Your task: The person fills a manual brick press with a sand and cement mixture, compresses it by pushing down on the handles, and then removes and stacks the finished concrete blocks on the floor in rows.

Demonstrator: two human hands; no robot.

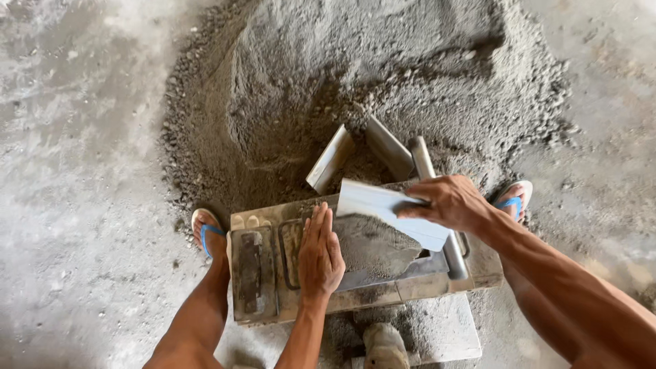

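Head view, steeply downward, close.

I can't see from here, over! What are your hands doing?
Left hand flat on the mould. Right hand holds a flat scraper over the grey mix. Sand pile just behind; nothing blocking.

I am seeing no packages, labels, signs or screens anywhere in this view.
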